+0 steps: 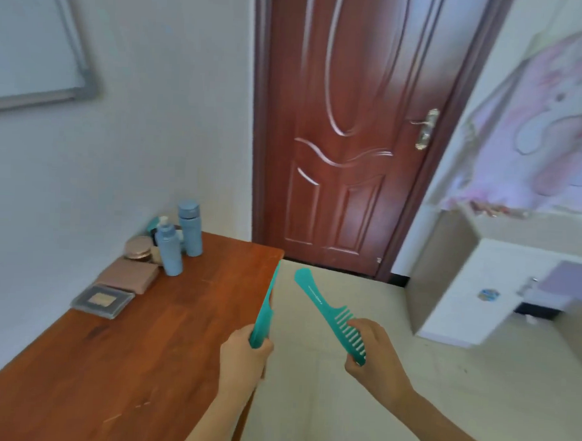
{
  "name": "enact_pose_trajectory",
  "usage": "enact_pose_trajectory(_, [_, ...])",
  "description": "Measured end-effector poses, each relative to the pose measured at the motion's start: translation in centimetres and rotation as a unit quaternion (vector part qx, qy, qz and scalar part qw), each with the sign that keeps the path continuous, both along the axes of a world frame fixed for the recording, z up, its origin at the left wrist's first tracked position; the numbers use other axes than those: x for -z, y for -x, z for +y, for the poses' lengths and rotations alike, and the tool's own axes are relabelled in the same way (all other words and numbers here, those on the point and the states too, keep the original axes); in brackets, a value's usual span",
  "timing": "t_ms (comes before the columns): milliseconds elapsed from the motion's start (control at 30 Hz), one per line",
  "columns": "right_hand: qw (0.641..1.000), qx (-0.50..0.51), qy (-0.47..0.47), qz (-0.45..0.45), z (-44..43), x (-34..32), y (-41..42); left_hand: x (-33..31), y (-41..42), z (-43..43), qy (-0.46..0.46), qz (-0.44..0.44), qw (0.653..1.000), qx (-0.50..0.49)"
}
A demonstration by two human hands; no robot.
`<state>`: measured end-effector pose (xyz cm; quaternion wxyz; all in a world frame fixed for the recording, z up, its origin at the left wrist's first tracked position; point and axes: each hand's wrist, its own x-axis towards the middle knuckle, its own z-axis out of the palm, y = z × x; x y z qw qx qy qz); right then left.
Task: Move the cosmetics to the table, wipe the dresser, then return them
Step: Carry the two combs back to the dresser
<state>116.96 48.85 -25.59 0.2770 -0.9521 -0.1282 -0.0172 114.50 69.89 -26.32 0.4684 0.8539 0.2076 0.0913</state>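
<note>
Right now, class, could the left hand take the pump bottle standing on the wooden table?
Probably not yet: the left hand grips a teal comb, so its grip is taken. The bare table between hand and pump bottle looks unobstructed, though.

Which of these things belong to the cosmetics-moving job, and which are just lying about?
Job: left comb in left hand, right comb in right hand; pump bottle, tall bottle, round compact, tan case, clear case, wooden table.
Lying about: door, whiteboard, rabbit-print cloth.
</note>
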Motion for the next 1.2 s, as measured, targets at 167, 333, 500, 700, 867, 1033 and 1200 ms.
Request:
enact_pose_trajectory(167, [0.997,0.074,-0.002,0.002,-10.4,-1.2,2.1,-1.2,-1.5,-10.8,-0.02,-0.032,0.996,0.087])
enact_pose_trajectory(333, [0.988,0.153,-0.025,0.011,-22.9,-1.9,5.8,-1.0,-0.8,-23.4,0.003,-0.027,0.988,0.149])
enact_pose_trajectory(500, [0.971,0.231,-0.051,-0.015,-33.4,-1.6,10.3,-0.5,0.5,-34.3,0.0,-0.049,0.973,0.227])
enact_pose_trajectory(700, [0.951,0.301,-0.067,-0.031,-40.7,-1.9,13.2,-1.8,0.6,-42.6,0.003,-0.073,0.953,0.294])
enact_pose_trajectory(867, [0.94,0.331,-0.075,-0.032,-44.3,-1.7,13.4,-1.4,-1.3,-47.3,0.002,-0.071,0.945,0.318])
enact_pose_trajectory(1033, [0.941,0.335,-0.049,-0.032,-47.9,-1.8,10.5,-0.5,-4.6,-51.2,0.019,-0.082,0.944,0.318])
enact_pose_trajectory(1200, [0.937,0.346,-0.023,-0.032,-52.3,-2.7,4.8,0.2,-11.1,-55.3,0.046,-0.088,0.941,0.324])
